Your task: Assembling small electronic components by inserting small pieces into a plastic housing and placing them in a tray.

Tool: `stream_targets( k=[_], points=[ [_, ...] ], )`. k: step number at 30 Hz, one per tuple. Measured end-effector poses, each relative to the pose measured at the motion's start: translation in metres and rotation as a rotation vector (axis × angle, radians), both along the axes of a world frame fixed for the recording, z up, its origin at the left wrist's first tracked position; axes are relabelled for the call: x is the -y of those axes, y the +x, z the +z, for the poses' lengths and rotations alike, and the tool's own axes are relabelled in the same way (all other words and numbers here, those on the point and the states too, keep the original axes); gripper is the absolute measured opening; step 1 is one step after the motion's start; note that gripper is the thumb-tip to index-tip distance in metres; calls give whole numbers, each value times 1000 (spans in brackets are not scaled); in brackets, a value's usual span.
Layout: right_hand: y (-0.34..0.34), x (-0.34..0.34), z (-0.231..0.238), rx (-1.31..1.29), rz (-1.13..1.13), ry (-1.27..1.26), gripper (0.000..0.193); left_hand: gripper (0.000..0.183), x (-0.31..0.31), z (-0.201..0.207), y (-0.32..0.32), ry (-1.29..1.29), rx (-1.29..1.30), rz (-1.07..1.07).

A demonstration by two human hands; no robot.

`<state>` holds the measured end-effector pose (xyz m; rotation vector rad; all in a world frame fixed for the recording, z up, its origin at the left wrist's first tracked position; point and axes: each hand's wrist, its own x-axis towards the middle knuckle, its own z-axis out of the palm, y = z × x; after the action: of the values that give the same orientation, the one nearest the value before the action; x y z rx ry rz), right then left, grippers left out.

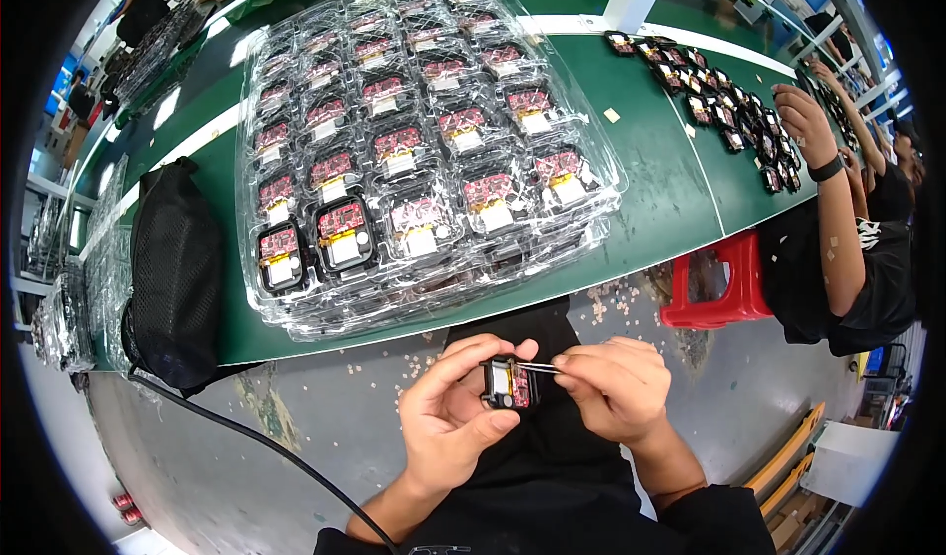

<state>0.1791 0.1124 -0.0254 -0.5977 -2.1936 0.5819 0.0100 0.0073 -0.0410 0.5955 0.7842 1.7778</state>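
Above my lap, my left hand (448, 412) is closed around a small black device housing (505, 385) with a red circuit board and a pale battery inside it. My right hand (621, 387) pinches a pair of metal tweezers (540, 366), whose tips reach to the upper edge of the housing. Whether the tips grip a part is too small to tell. On the green table ahead stands a stack of clear plastic trays (434, 294). Its top tray carries several like housings in rows, two of them sitting uncovered at the near left.
A black mesh bag (175, 269) lies left of the trays, with a black cable (286, 453) running down beside me. At the right, a person's hand (803, 121) is near a pile of housings (729, 102). A red stool (719, 284) stands below the table edge.
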Motion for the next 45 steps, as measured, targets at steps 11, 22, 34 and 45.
stream_targets(
  k=[11,22,34,45],
  points=[
    [18,8,-7,-91,-122,-230,12,59,-45,70,-45,301,-1140,590],
    [24,7,-9,-82,-157,-254,13,34,-70,74,-59,-31,-1788,639],
    [36,-84,4,-60,-570,8,16,44,-60,78,-48,-157,-1999,485],
    [53,-201,6,430,-992,60,33,51,-57,80,-48,-154,-1920,449]
  ],
)
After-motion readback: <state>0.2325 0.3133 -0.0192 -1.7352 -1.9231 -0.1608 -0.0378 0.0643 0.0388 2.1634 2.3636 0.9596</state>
